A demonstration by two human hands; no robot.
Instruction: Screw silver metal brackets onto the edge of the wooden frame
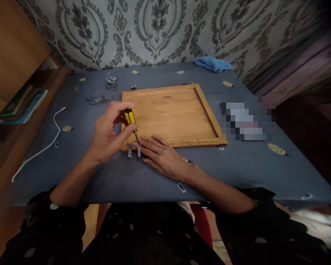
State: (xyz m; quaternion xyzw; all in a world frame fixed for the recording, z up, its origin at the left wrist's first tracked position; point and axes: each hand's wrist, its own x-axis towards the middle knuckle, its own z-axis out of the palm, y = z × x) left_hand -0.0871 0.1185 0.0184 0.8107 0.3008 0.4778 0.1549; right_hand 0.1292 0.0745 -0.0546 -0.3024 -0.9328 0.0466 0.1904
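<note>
I had the left hand with its fingers pinched round the yellow-black screwdriver, tip down at the metal hinge. Hinge sat on the lower-left edge of the framed wooden panel, mid-frame on the worktop. Right hand lay flat, fingers extended, gripping nothing. Step looked like hinge screwing; next move likely called for steady turning, tip seated.

Blue cloth lies crumpled at counter far right; white cable curves along left; books shelved beside; patterned wall behind.
</note>
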